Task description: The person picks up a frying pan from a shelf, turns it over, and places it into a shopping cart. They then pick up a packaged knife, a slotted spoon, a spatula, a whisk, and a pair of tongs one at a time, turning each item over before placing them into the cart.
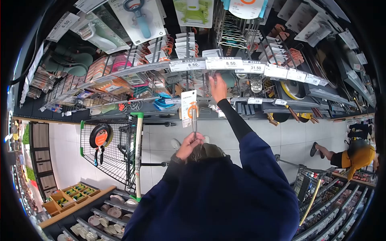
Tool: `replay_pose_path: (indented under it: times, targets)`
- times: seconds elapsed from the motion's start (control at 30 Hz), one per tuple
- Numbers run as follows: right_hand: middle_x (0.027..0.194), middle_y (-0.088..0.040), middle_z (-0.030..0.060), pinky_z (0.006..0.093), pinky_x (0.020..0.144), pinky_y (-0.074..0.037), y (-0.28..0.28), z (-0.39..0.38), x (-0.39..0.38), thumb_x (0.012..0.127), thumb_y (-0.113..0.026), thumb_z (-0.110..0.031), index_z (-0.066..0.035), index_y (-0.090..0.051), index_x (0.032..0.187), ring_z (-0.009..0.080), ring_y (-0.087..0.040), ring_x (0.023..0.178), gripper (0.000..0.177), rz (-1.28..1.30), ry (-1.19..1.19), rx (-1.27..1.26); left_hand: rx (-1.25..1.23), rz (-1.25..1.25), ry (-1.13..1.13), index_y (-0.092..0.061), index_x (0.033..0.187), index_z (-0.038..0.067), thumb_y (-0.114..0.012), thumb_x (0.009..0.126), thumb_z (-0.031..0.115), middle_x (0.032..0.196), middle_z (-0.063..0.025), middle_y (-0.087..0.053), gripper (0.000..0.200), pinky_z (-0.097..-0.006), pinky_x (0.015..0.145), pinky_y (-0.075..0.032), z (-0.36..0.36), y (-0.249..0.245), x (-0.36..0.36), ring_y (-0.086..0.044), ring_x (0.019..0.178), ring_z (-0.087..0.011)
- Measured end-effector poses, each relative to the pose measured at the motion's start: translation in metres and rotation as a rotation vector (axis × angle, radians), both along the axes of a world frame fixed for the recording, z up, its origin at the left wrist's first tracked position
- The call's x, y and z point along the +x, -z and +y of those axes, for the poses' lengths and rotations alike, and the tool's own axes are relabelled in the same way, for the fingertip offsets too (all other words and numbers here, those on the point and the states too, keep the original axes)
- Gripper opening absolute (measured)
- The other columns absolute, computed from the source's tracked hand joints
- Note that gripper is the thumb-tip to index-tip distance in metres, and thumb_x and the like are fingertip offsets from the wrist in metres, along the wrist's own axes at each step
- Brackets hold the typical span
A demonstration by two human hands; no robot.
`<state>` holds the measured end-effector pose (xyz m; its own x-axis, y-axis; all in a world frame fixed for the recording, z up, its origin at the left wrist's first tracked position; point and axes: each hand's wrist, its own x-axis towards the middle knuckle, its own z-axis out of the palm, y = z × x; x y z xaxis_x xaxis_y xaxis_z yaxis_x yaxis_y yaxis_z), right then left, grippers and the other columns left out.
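Observation:
My left hand is closed round a whisk held upright in front of me. Its metal handle points toward the shelf, and its wires show dimly below my fingers. A white and orange tag card is attached at the handle's end. My right hand reaches under the price rail, fingers bent at a clear hanging package; what they pinch I cannot make out. Beside those fingers hangs a dark green utensil.
Shelves of hanging kitchen tools run across the front behind a price rail. A shopping cart holding a black pan stands to my left. Another cart and a person in yellow are at the right. Dish shelves lie behind me.

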<state>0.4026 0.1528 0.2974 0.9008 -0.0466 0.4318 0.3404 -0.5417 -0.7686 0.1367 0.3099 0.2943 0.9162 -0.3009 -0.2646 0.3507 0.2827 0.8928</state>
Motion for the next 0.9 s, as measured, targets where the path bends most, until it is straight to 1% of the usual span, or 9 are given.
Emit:
replay_pose_path:
  times: [0.1,0.17,0.23,0.37,0.43,0.57,0.7,0.77,0.9]
  targets:
    - [0.096,-0.067,0.0189,0.0455,0.079,-0.05,-0.008,-0.001,-0.012,0.093,-0.062,-0.018,-0.001,-0.057,0.116,0.0393,-0.065,0.09,0.029,0.081,0.016,0.056,0.011,0.006,0.003,-0.052,0.121,0.001,-0.049,0.1,0.004,0.113,-0.0083,-0.064,0.021,-0.031,0.093,-0.047,-0.004,-0.009,0.006,-0.062,0.1,-0.0163]
    - [0.098,-0.067,0.0165,0.0421,0.078,-0.051,-0.01,-0.001,-0.025,0.093,-0.062,-0.013,-0.002,-0.057,0.116,0.0362,-0.066,0.09,0.026,-0.11,0.104,0.141,0.007,0.029,-0.012,-0.052,0.121,0.001,-0.05,0.1,0.004,0.112,-0.0081,-0.064,0.021,-0.0307,0.092,-0.048,-0.006,-0.015,0.009,-0.062,0.097,-0.0156]
    - [0.101,-0.067,0.0143,0.0385,0.08,-0.052,-0.013,0.0,-0.054,0.092,-0.063,-0.011,-0.001,-0.058,0.114,0.0288,-0.067,0.093,0.025,-0.012,0.14,0.266,-0.006,0.016,-0.06,-0.051,0.122,0.001,-0.051,0.1,0.007,0.112,-0.0085,-0.064,0.023,-0.0304,0.09,-0.048,-0.008,-0.018,0.016,-0.063,0.095,-0.0153]
    - [0.113,-0.068,0.013,0.0365,0.09,-0.051,-0.008,-0.007,-0.116,0.101,-0.055,-0.024,0.002,-0.06,0.113,0.0194,-0.065,0.103,0.029,0.486,-0.229,0.576,-0.099,0.053,-0.043,-0.049,0.129,0.001,-0.049,0.099,0.006,0.115,-0.0111,-0.064,0.03,-0.0317,0.089,-0.048,-0.013,-0.043,0.029,-0.064,0.092,-0.0184]
    - [0.117,-0.068,0.0138,0.0351,0.093,-0.049,-0.041,-0.01,-0.138,0.105,-0.045,-0.036,0.001,-0.06,0.118,0.0202,-0.064,0.105,0.043,0.936,-0.492,1.007,-0.135,0.08,-0.009,-0.047,0.133,0.001,-0.05,0.1,0.009,0.113,-0.0106,-0.062,0.034,-0.0333,0.087,-0.051,-0.016,-0.051,0.033,-0.063,0.089,-0.0178]
    - [0.117,-0.068,0.0152,0.0344,0.095,-0.048,-0.071,-0.022,-0.155,0.106,-0.039,-0.043,0.001,-0.06,0.121,0.0203,-0.063,0.107,0.052,0.986,-0.621,0.947,-0.256,0.159,0.096,-0.044,0.138,0.001,-0.05,0.101,0.013,0.109,-0.009,-0.059,0.039,-0.0374,0.084,-0.055,-0.026,-0.068,0.031,-0.062,0.084,-0.0167]
    - [0.11,-0.07,0.0168,0.035,0.095,-0.049,-0.078,-0.029,-0.151,0.107,-0.04,-0.036,0.003,-0.057,0.122,0.0216,-0.066,0.103,0.045,0.979,-0.626,0.941,-0.358,0.187,0.078,-0.045,0.137,0.0,-0.05,0.102,0.019,0.112,-0.0111,-0.06,0.04,-0.042,0.087,-0.056,-0.036,-0.068,0.022,-0.064,0.086,-0.0183]
    - [0.11,-0.07,0.0163,0.035,0.093,-0.05,-0.069,-0.029,-0.147,0.107,-0.038,-0.036,0.002,-0.057,0.12,0.0213,-0.066,0.101,0.044,0.873,-0.662,0.928,-0.527,0.248,0.044,-0.045,0.136,-0.001,-0.049,0.103,0.023,0.115,-0.0139,-0.06,0.041,-0.045,0.09,-0.055,-0.041,-0.069,0.017,-0.066,0.092,-0.0217]
    - [0.11,-0.07,0.0161,0.0353,0.093,-0.05,-0.075,-0.033,-0.143,0.108,-0.037,-0.035,0.002,-0.058,0.117,0.021,-0.067,0.099,0.044,0.846,-0.585,0.953,-0.499,0.271,0.159,-0.04,0.138,0.0,-0.054,0.099,0.038,0.114,-0.0175,-0.06,0.056,-0.0473,0.093,-0.054,-0.049,-0.066,-0.015,-0.066,0.099,-0.031]
